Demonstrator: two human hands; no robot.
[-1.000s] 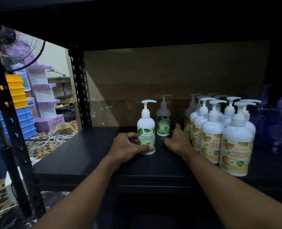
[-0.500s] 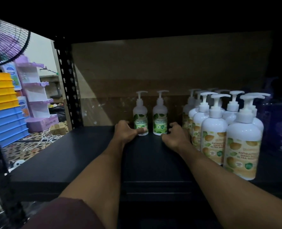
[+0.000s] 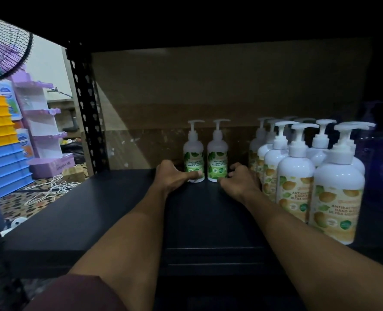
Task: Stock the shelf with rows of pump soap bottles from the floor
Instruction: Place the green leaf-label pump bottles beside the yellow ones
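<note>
Both arms reach deep into the shelf (image 3: 78, 212). Two green-label bottles stand upright side by side at the back, near the brown back panel (image 3: 208, 86).

Left hand (image 3: 175, 179): thumb pressed across the base of the left green bottle (image 3: 193, 153), other fingers curled around its far side, hidden. Looks like a loose grip low on the body, probably low so the bottle slides without tipping.

Right hand (image 3: 238, 181): fingers curled in, knuckles on the shelf, touching or just beside the base of the right green bottle (image 3: 217, 152). Can't tell whether it is gripping or only nudging.

Pump heads on both point right, matching the orange-label bottles (image 3: 334, 194), which stand in packed rows to the right with a gap between the two groups. Likely one row per variant, filled back to front.

Judgement: squaring up the first two bottles of a new green row. Early in this row; the front of the shelf is bare. The floor stock isn't in view.

Risk: tall narrow bottles, top-heavy pumps; the right forearm passes close to the orange rows, so pulling out could clip one.
</note>
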